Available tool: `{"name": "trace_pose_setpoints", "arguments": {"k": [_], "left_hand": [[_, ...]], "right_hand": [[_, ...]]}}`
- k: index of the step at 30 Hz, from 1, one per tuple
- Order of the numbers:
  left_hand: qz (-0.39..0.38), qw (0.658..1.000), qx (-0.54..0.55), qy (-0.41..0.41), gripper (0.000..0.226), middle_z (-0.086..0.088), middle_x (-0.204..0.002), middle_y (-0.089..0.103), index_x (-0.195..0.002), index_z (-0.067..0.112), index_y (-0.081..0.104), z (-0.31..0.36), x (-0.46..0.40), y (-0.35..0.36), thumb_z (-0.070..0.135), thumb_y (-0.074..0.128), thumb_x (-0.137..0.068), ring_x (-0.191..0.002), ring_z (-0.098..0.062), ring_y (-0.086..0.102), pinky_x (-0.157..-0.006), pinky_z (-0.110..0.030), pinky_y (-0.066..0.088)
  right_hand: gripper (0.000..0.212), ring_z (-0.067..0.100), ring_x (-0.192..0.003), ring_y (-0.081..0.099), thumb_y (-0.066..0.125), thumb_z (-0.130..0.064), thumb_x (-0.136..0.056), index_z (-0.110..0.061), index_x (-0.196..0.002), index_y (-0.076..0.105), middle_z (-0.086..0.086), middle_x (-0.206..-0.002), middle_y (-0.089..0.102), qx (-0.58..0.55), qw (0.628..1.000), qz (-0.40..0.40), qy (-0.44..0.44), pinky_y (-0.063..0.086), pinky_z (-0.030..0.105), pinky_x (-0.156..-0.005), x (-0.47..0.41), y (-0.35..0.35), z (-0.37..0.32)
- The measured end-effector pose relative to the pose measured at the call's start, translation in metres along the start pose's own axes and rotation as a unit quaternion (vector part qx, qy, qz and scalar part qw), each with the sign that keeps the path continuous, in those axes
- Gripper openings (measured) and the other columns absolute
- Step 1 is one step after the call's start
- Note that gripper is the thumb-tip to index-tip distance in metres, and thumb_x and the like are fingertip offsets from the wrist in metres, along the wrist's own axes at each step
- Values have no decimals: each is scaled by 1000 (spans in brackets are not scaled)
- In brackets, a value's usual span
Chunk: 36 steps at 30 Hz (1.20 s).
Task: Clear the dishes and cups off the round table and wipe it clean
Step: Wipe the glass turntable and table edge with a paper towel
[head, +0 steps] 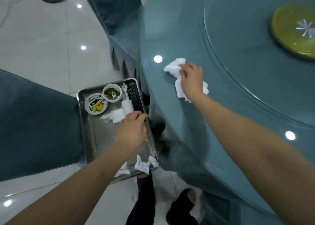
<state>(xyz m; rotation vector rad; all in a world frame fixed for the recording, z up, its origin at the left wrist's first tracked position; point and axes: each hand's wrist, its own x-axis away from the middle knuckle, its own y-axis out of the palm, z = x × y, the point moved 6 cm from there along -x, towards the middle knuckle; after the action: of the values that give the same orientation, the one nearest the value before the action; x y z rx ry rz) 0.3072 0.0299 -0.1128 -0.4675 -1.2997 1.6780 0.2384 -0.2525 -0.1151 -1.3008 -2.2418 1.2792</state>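
Observation:
My right hand [190,81] presses a crumpled white cloth [175,68] onto the teal round table [179,115] near its left edge. My left hand [132,131] grips the right rim of a steel tray [88,139] held beside the table. The tray carries a small plate with yellow scraps [96,103], a bowl with green leftovers [112,92], a white spoon [125,90], black chopsticks [133,95], a white cup on its side [127,106] and crumpled napkins [113,116].
A glass turntable [255,71] with an olive-green centre disc [293,32] covers the table's middle. Teal-covered chairs stand at the left [34,122] and behind the tray [115,20]. My feet in black shoes [180,206] stand on glossy white tiles.

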Motion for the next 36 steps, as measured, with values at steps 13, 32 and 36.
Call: {"name": "trace_pose_setpoints", "arguments": {"k": [13, 32, 36], "left_hand": [[-10, 999, -5, 49, 40, -3, -143, 54, -135, 20, 60, -1, -46, 0, 15, 52, -97, -134, -27, 47, -109, -46, 43], [22, 969, -48, 241, 37, -4, -140, 57, -124, 20, 65, 154, -91, 60, 10, 61, -88, -135, -32, 48, -106, -50, 41], [36, 964, -48, 260, 41, -1, -143, 56, -129, 23, 63, 174, -96, 74, 12, 59, -90, -138, -30, 46, -111, -50, 37]], "right_hand": [[25, 34, -105, 58, 61, -27, -102, -27, -125, 72, 6, -138, 61, 54, 951, -159, -259, 47, 44, -90, 180, -26, -6], [33, 41, -113, 53, 64, -14, -95, -21, -127, 70, 18, -128, 53, 107, 957, 135, 235, 42, 37, -98, 207, -175, 185], [32, 32, -111, 55, 59, -21, -99, -16, -130, 67, 15, -123, 51, 95, 918, 215, 321, 45, 40, -103, 249, -220, 222]]}}
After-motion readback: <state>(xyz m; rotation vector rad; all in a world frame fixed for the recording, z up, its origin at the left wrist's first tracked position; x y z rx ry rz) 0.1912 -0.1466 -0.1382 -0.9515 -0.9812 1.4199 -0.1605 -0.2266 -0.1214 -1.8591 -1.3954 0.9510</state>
